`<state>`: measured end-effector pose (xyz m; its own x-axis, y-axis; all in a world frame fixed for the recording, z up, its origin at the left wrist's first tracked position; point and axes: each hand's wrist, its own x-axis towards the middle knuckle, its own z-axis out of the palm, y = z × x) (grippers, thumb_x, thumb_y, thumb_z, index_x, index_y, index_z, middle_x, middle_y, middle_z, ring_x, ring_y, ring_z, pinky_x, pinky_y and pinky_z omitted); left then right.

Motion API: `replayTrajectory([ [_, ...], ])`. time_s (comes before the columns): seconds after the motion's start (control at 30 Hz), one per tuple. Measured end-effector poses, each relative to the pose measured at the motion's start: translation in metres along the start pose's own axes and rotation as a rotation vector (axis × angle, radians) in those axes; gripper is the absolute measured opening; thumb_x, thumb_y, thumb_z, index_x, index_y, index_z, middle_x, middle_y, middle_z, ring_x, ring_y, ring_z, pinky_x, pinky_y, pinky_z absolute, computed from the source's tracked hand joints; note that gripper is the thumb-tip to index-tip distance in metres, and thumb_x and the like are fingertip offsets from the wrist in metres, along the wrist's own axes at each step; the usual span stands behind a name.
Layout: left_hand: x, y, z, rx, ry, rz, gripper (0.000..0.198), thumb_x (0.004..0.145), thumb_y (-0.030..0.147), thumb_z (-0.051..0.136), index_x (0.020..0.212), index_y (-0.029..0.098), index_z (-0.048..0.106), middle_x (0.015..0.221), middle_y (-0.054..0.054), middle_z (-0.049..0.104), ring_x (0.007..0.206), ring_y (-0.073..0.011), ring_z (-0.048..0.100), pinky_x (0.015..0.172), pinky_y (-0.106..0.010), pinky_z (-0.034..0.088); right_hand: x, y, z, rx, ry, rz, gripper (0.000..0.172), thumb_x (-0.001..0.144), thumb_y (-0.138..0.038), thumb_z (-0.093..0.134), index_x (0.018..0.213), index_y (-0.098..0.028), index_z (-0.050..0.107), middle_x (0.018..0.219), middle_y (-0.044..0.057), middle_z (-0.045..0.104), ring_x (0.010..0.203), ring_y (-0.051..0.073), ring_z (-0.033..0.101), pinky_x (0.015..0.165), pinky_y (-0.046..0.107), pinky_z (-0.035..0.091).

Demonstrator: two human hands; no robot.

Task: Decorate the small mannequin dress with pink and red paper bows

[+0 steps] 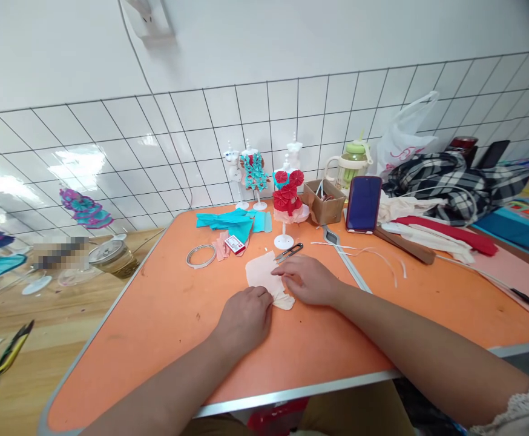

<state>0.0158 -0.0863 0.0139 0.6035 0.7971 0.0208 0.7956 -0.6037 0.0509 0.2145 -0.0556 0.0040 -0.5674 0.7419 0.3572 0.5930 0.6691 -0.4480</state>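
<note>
A pale pink piece of crepe paper (261, 270) lies on the orange table, its lower edge gathered and crumpled. My left hand (246, 315) is closed on that gathered edge, and its fingertips are partly hidden. Over the paper's right side is my right hand (308, 280), fingers apart and curved, the index finger touching the sheet. Small thread snips (290, 252) lie just beyond the right hand. Further back stands a mini dress form (287, 197) wearing a red and pink paper dress.
Behind the paper are a roll of tape (201, 257), turquoise crepe paper (228, 223) and a small red and white box (235, 244). A cardboard box (322, 206) and an upright phone (363, 204) stand at the back right. A wooden table (65, 339) adjoins on the left.
</note>
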Motion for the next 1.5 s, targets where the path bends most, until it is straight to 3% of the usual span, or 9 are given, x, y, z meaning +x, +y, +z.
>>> replayTrajectory([
  [0.13, 0.002, -0.002, -0.001, -0.011, -0.006, -0.017, 0.026, 0.086, 0.016, 0.038, 0.085, 0.019, 0.063, 0.083, -0.005, 0.063, 0.079, -0.0194, 0.058, 0.063, -0.029, 0.042, -0.001, -0.013, -0.002, -0.082, -0.179, -0.100, 0.026, 0.084, -0.028, 0.049, 0.101, -0.021, 0.067, 0.092, 0.005, 0.067, 0.089, 0.018, 0.056, 0.079, 0.029, 0.040],
  [0.33, 0.000, -0.004, -0.001, -0.025, -0.012, -0.007, 0.026, 0.085, 0.016, 0.040, 0.087, 0.021, 0.066, 0.085, -0.004, 0.064, 0.081, -0.0187, 0.058, 0.065, -0.028, 0.043, -0.002, -0.018, 0.003, -0.206, -0.308, -0.019, 0.023, 0.084, -0.030, 0.048, 0.091, -0.021, 0.068, 0.085, 0.005, 0.067, 0.082, 0.018, 0.056, 0.065, 0.026, 0.035],
  [0.43, -0.001, -0.006, -0.001, -0.015, -0.044, 0.007, 0.028, 0.087, 0.016, 0.040, 0.090, 0.022, 0.067, 0.085, -0.004, 0.065, 0.084, -0.0188, 0.059, 0.067, -0.028, 0.044, -0.002, -0.020, 0.006, -0.232, -0.304, 0.058, 0.025, 0.085, -0.023, 0.044, 0.085, -0.021, 0.068, 0.082, 0.004, 0.067, 0.079, 0.017, 0.056, 0.062, 0.025, 0.032],
  [0.57, -0.003, -0.011, 0.000, -0.009, -0.070, 0.037, 0.028, 0.088, 0.016, 0.041, 0.103, 0.023, 0.064, 0.086, -0.005, 0.067, 0.084, -0.0183, 0.060, 0.069, -0.028, 0.044, -0.002, -0.022, 0.010, -0.213, -0.246, 0.184, 0.026, 0.084, -0.024, 0.047, 0.104, -0.024, 0.063, 0.087, 0.003, 0.067, 0.081, 0.017, 0.056, 0.063, 0.024, 0.032],
  [0.83, -0.005, -0.016, 0.002, -0.107, -0.037, 0.061, 0.026, 0.088, 0.015, 0.041, 0.095, 0.023, 0.065, 0.087, -0.004, 0.066, 0.083, -0.0162, 0.060, 0.070, -0.024, 0.044, -0.002, -0.025, 0.009, -0.274, -0.290, 0.102, 0.028, 0.089, -0.024, 0.042, 0.085, -0.020, 0.069, 0.090, 0.007, 0.062, 0.085, 0.017, 0.051, 0.067, 0.025, 0.032],
  [1.03, -0.002, -0.014, 0.003, -0.170, 0.005, -0.019, 0.029, 0.091, 0.022, 0.038, 0.093, 0.021, 0.067, 0.088, -0.003, 0.066, 0.079, -0.0156, 0.060, 0.067, -0.025, 0.044, -0.004, -0.024, 0.009, -0.324, -0.294, 0.117, 0.024, 0.089, -0.026, 0.042, 0.100, -0.022, 0.063, 0.092, 0.006, 0.060, 0.086, 0.017, 0.051, 0.064, 0.025, 0.034],
  [1.13, 0.000, -0.015, 0.003, -0.175, 0.043, 0.001, 0.030, 0.091, 0.022, 0.039, 0.090, 0.021, 0.069, 0.092, -0.005, 0.064, 0.081, -0.0155, 0.058, 0.069, -0.025, 0.044, -0.004, -0.024, 0.009, -0.314, -0.266, 0.072, 0.023, 0.089, -0.028, 0.043, 0.098, -0.023, 0.064, 0.100, 0.006, 0.059, 0.090, 0.017, 0.050, 0.066, 0.025, 0.035],
  [1.33, 0.001, -0.016, -0.001, -0.079, 0.076, 0.064, 0.027, 0.089, 0.021, 0.044, 0.086, 0.024, 0.071, 0.077, -0.004, 0.064, 0.078, -0.0175, 0.056, 0.076, -0.031, 0.041, -0.002, -0.027, 0.010, -0.314, -0.312, 0.042, 0.029, 0.090, -0.028, 0.040, 0.087, -0.021, 0.068, 0.086, 0.005, 0.062, 0.084, 0.017, 0.053, 0.064, 0.025, 0.034],
  [1.5, 0.001, -0.015, -0.004, -0.142, 0.035, -0.002, 0.025, 0.088, 0.020, 0.045, 0.087, 0.022, 0.070, 0.076, -0.003, 0.067, 0.075, -0.0160, 0.059, 0.073, -0.028, 0.042, 0.004, -0.025, 0.012, -0.274, -0.313, 0.151, 0.023, 0.088, -0.026, 0.045, 0.091, -0.023, 0.067, 0.083, 0.004, 0.065, 0.079, 0.016, 0.055, 0.062, 0.024, 0.032],
])
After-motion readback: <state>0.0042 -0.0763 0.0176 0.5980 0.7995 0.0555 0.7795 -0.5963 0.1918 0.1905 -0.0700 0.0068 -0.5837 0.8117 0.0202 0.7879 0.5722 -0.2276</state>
